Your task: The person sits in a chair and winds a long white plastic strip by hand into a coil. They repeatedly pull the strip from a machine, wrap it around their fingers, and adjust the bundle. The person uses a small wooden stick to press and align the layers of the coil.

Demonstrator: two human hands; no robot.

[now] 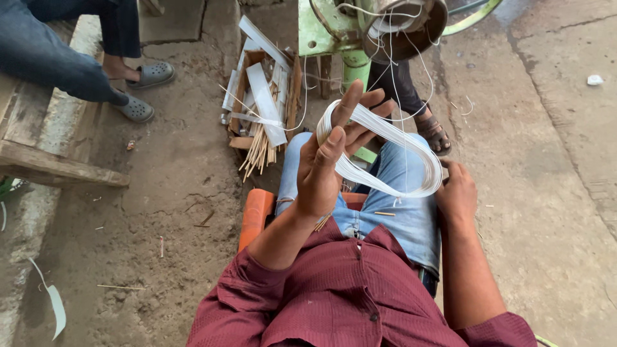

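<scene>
Sitting above a dusty concrete floor [546,193], both hands' fingers [360,106] grip a white string loop [392,151].

We see a dirt floor [160,212] with small sticks scattered on it. A box of sticks and white strips [260,106] sits there. A white scrap [56,308] lies nearby.

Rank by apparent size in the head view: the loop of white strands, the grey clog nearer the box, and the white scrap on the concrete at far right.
1. Loop of white strands, though nearest the camera, stretched between both hands.
2. Grey clog.
3. White scrap.
</scene>
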